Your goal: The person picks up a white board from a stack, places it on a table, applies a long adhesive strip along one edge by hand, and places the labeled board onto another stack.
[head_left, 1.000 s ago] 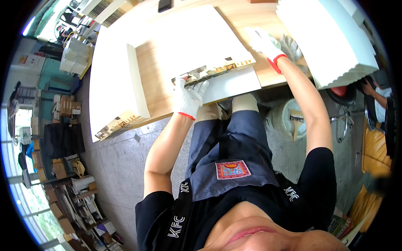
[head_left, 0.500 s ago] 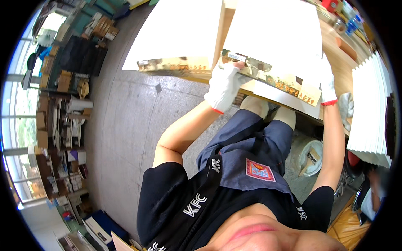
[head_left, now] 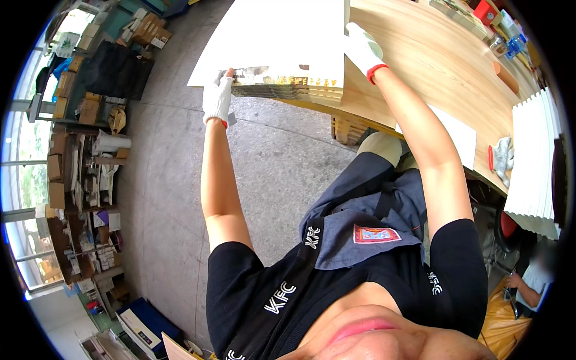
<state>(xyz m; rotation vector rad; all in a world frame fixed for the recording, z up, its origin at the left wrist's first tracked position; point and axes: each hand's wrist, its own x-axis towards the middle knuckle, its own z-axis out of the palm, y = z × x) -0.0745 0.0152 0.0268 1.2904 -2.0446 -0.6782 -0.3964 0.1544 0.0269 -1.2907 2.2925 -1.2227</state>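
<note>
A stack of large white sheets or boards (head_left: 282, 36) lies at the left end of the wooden table, its near edge showing a brown and gold printed band (head_left: 294, 81). My left hand (head_left: 217, 101), in a white glove with bare fingertips, is closed on the stack's near left corner, thumb on top; its other fingers are mostly hidden. Along the right side of the stack reaches my right hand (head_left: 364, 49), also gloved, with fingers stretched out against the edge. Between my arms the stack's layered near side shows several boards.
A white sheet (head_left: 454, 135) lies on the wooden table (head_left: 414, 66) by its front edge. Further right are a loose glove (head_left: 503, 159) and a pleated white stack (head_left: 533, 162). A red box (head_left: 485, 11) and blue bottle (head_left: 515, 45) stand behind. Another person (head_left: 533, 285) sits at right.
Both hands have moved left with the printed white board from the table's middle onto the left stack. The wood there is now exposed, and my body has shifted slightly.
</note>
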